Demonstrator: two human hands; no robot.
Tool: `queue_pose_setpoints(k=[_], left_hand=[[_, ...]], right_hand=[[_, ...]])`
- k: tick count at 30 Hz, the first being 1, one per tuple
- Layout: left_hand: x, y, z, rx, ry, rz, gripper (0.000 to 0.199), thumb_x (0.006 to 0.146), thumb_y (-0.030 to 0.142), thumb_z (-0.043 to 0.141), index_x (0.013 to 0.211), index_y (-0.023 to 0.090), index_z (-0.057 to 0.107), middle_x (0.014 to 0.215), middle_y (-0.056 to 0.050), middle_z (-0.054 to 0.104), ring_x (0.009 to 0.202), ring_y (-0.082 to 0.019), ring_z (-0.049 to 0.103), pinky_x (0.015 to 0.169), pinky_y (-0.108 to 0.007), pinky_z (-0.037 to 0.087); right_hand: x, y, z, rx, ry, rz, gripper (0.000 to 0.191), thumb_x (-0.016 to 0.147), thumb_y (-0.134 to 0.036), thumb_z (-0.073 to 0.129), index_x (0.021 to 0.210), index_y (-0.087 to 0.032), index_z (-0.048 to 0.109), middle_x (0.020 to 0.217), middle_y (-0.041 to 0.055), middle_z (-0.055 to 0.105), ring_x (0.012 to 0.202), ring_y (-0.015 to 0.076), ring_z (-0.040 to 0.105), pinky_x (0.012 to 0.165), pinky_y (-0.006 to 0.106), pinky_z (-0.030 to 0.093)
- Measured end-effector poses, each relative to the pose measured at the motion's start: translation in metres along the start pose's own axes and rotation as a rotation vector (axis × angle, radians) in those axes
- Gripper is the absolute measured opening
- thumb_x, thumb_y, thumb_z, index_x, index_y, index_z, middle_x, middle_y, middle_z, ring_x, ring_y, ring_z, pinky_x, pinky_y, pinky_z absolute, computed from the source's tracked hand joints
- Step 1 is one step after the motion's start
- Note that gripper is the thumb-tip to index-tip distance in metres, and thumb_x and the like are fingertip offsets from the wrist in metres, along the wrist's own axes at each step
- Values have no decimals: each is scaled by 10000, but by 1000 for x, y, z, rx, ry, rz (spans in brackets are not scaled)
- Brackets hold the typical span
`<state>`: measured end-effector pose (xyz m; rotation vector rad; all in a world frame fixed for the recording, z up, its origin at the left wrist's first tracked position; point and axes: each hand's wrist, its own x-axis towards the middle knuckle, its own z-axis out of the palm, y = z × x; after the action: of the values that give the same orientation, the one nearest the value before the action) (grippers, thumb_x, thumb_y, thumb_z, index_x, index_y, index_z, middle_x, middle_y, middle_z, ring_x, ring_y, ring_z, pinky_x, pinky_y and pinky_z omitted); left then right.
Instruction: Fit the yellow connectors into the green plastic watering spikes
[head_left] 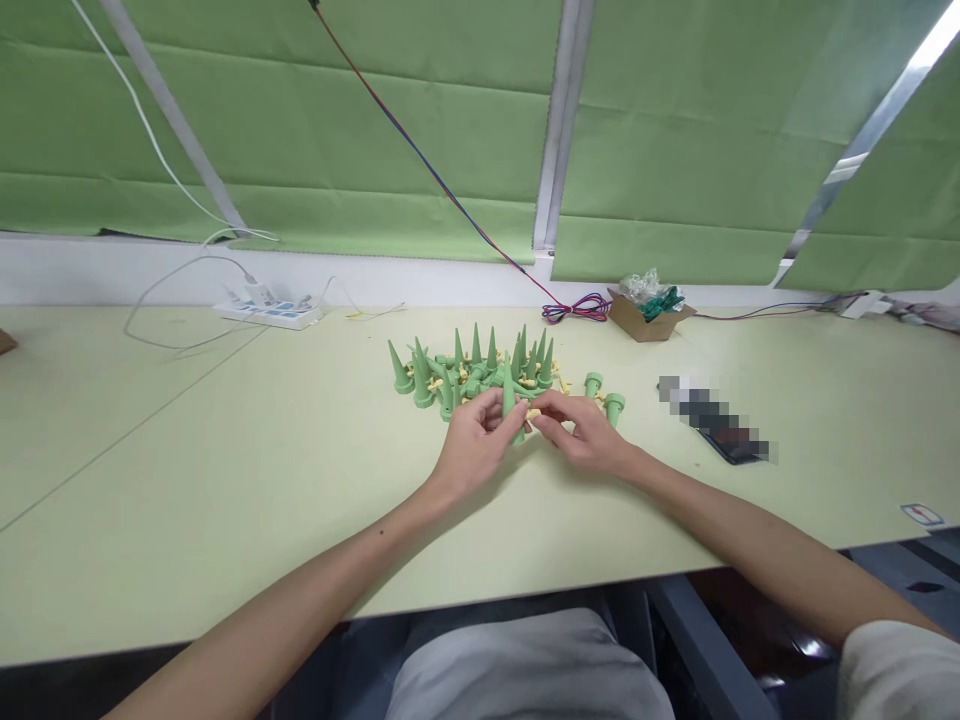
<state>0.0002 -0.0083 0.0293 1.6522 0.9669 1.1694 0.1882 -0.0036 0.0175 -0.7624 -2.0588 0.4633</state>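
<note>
My left hand (478,437) is closed around a green plastic spike (508,385), which points upward with its tip above my fingers. At its lower right side, my right hand (577,428) pinches a small yellow plastic piece (533,414) between thumb and fingertips. The yellow piece is close against the spike; whether it is fitted into it cannot be made out. Just beyond my hands lies a cluster of similar green spikes (421,378), several standing upright on round bases, with small yellow pieces among them. Two green spikes (615,408) rest with round bases upward near my right hand.
A partly pixelated dark phone-like object (724,430) lies to the right. Farther back are a cardboard box (645,322) holding plastic wrap, coiled red-blue wire (576,308) and a white power strip (274,312). The pale table (225,480) has its front edge near my body.
</note>
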Motion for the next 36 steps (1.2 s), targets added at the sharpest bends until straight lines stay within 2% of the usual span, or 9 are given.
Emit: queue_pose_setpoints(k=[4,12,18,22,29,32,36], left_hand=[[-1,0,0,-3,-29,13,382,906,464,623,696,188,461,631,34,508,487,-69,420,454,-238,330],[-1,-2,-1,1,-44,32,375,907,467,626,706,182,488,634,31,535,509,-75,410,472,-234,325],[-2,-3,-4,12,-87,84,268,925,436,609,861,176,614,754,-9,635,610,-105,515,537,-236,377],[-3,-2,-5,78,-77,135,252,929,425,603,883,179,622,742,-9,618,645,-122,541,565,-241,395],[-4,-2,-3,165,-89,213,238,935,422,596,936,185,607,684,19,558,581,-105,502,520,-231,379],[-5,-4,-2,218,-81,247,240,942,421,588,1003,189,603,761,4,612,587,-101,533,505,-223,398],[-5,-8,-1,310,-36,326,231,953,405,569,981,178,601,923,-29,676,578,-79,542,485,-208,417]], right_hand=[[0,1,-1,-56,1,-52,190,1017,-270,465,879,-195,572,679,-2,581,578,115,467,549,235,372],[2,2,-1,-80,2,-106,267,1027,-268,441,789,-192,535,624,-24,510,544,105,425,553,234,350],[1,0,-1,-61,-8,-76,314,1042,-328,414,774,-205,521,593,-26,500,515,112,412,539,246,353],[1,1,-1,-63,-4,-65,324,1044,-352,409,767,-214,504,583,-31,462,514,116,401,530,253,349],[0,3,-1,-68,38,-105,290,1044,-317,408,798,-210,519,614,-30,471,526,114,407,532,246,342],[0,3,-1,-58,63,-114,263,1040,-284,417,815,-204,529,609,-38,462,520,107,404,533,240,339],[0,1,-2,-75,89,-112,282,1047,-314,399,819,-204,523,582,-44,443,502,108,393,519,242,334]])
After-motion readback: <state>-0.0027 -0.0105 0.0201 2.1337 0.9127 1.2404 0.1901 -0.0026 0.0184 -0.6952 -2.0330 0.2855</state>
